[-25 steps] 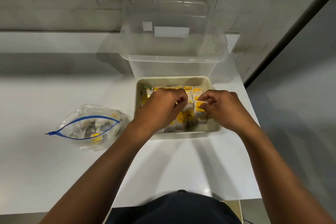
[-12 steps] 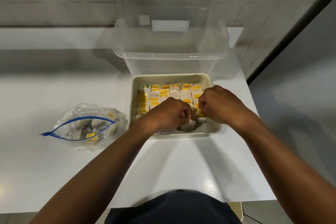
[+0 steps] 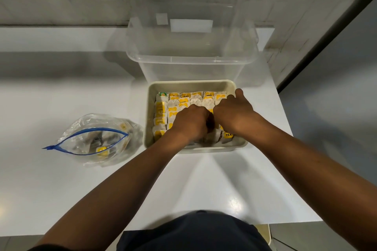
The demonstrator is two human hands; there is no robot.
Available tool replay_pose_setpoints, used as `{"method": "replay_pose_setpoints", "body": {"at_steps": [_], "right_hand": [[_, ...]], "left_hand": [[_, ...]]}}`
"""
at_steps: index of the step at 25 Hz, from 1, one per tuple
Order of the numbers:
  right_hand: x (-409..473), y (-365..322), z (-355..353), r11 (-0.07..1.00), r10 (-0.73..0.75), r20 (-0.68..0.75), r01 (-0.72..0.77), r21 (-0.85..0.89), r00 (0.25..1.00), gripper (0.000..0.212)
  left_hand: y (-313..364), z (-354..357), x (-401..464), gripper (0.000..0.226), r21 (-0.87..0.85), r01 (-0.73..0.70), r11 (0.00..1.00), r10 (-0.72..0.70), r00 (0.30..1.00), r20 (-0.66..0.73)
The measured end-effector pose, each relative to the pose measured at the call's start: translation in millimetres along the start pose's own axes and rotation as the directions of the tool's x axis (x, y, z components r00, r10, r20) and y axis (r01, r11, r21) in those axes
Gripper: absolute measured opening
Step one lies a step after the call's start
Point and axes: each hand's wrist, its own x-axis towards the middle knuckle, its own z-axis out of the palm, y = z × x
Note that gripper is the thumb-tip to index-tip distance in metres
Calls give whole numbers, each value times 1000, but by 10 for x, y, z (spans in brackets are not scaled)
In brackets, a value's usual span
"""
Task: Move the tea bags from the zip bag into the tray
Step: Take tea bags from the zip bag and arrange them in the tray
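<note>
Tea bags (image 3: 183, 101) with yellow tags are filling the beige tray (image 3: 190, 83) in packed rows, and the tray is sitting near the right edge of the white desk (image 3: 61, 96). Both hands are reaching down into its near half, knuckles touching. The left hand (image 3: 190, 122) is curling over the bags; whether its fingers are pinching one is hidden. The right hand (image 3: 232, 114) is curling too, thumb sticking out toward the far right corner, its grip equally hidden. Left of the tray, the zip bag (image 3: 95, 140) is lying open with a few bags inside. A clear plastic bin (image 3: 189, 55) is standing just behind the tray.
</note>
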Motion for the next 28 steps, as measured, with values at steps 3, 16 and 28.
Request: {"method": "replay_pose_setpoints", "body": {"at_steps": [3,16,28], "right_hand": [[30,-18,-14,1000,6,53,-6,2,999,25],[250,-39,153,999,35,-27,-35,-5,999,24],[268,3,191,1000,-31,-116,31,1,993,26]], "left_hand": [[17,10,8,14,-2,13,1000,-13,1000,20],[29,52,23,18,128,1,992,18,989,-145],[21,70,45,18,203,-15,979,54,981,-187]]}}
